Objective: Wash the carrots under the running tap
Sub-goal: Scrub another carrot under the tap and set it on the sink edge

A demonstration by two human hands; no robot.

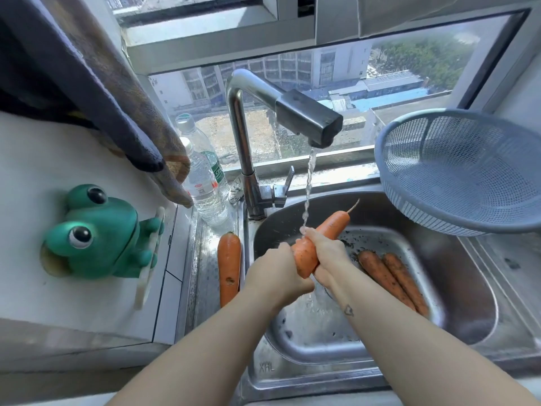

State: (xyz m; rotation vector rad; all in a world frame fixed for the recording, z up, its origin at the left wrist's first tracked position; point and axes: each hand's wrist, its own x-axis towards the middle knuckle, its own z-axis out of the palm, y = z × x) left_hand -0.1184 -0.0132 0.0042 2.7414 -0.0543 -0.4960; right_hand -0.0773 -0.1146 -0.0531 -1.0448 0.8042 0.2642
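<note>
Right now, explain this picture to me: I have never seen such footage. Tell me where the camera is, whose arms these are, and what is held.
There is no machine: a camera on a person's head looks down at their own arms. The left hand and right hand grip one carrot under the water running from the tap into the sink. Two dirty carrots lie in the sink; a fourth carrot lies outside it, on its left. A blue basket sits at right.

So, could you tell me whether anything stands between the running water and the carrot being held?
Nothing but the hands themselves. The stream falls clear from the tap and lands where the right hand wraps the carrot, partly covering it there; the left hand grips the thicker end below.
</note>
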